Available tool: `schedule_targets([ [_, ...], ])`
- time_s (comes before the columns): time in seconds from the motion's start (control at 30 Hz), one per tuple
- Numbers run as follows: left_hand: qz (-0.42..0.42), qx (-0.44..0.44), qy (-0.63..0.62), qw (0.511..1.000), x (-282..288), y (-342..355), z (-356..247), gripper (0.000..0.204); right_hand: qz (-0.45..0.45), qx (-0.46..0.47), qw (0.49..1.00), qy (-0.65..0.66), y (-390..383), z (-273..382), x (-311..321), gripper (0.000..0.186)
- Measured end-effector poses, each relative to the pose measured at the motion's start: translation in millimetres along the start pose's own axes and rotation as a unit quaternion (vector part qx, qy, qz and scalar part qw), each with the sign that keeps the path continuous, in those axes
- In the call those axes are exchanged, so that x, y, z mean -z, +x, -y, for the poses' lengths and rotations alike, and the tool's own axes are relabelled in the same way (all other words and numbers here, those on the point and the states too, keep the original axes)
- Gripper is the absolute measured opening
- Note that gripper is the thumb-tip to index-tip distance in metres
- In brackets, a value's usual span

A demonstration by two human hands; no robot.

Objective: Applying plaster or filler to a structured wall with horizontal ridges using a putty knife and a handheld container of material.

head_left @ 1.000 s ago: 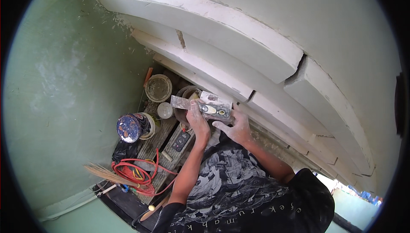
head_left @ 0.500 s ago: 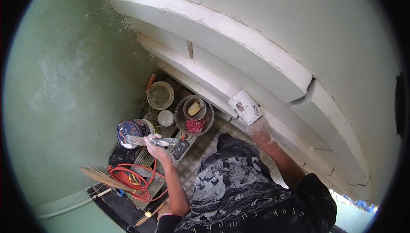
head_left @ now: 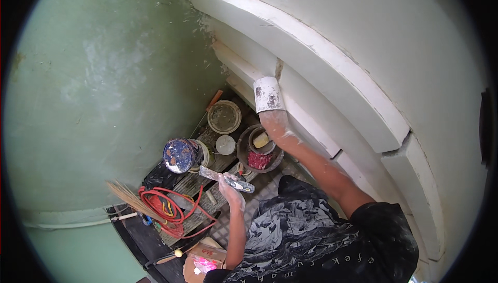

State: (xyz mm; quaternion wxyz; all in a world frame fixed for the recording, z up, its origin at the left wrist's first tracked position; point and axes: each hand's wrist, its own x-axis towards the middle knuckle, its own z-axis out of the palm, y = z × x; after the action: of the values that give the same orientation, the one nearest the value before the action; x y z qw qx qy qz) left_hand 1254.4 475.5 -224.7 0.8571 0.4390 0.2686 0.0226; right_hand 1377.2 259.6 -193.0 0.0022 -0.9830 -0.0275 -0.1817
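Note:
My left hand (head_left: pixel 231 193) is closed round a putty knife (head_left: pixel 239 184) with a dark grip, its blade pointing left over the planks. At the end of my outstretched arm, my right hand (head_left: pixel 274 122) grips a broad scraper (head_left: pixel 268 95), white with plaster and patched dark. Its far edge lies near a narrow gap (head_left: pixel 278 69) in the pale stepped moulding (head_left: pixel 311 83); whether it touches the surface I cannot tell. The scraper hides my right fingertips.
Below stand a blue-topped, paint-stained bucket (head_left: pixel 179 156), a round tub (head_left: pixel 224 117), a small white pot (head_left: pixel 225 145) and a basin (head_left: pixel 242 150) holding a sponge bowl and red scraps. Coiled orange hose (head_left: pixel 179 226) and a straw broom (head_left: pixel 127 197) lie left, beside the green wall (head_left: pixel 104 117).
My right hand has moved left and farther away along the moulding with the scraper, which has turned more upright. My left hand still grips the putty knife. The whole view has shifted.

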Motion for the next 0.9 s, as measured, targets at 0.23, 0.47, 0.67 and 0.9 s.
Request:
schedule_targets([
  [0.23, -0.067, -0.026, 0.005, 0.997, 31, 8, -3, 0.026, -0.034, -0.141, 0.977, 0.156, 27, 29, 13, 0.023],
  [0.47, -0.139, -0.047, -0.020, 0.989, 65, 22, 0, 0.026, 0.086, -0.011, 0.992, 0.091, 63, 18, -1, 0.025],
  [0.67, -0.183, -0.039, -0.026, 0.982, 85, 17, -1, 0.024, -0.203, 0.075, 0.970, 0.109, 171, 18, -83, 0.036],
  [0.9, -0.209, -0.073, -0.032, 0.975, 84, 4, -8, 0.019, 0.085, 0.020, 0.975, 0.202, 236, 20, -65, 0.028],
])
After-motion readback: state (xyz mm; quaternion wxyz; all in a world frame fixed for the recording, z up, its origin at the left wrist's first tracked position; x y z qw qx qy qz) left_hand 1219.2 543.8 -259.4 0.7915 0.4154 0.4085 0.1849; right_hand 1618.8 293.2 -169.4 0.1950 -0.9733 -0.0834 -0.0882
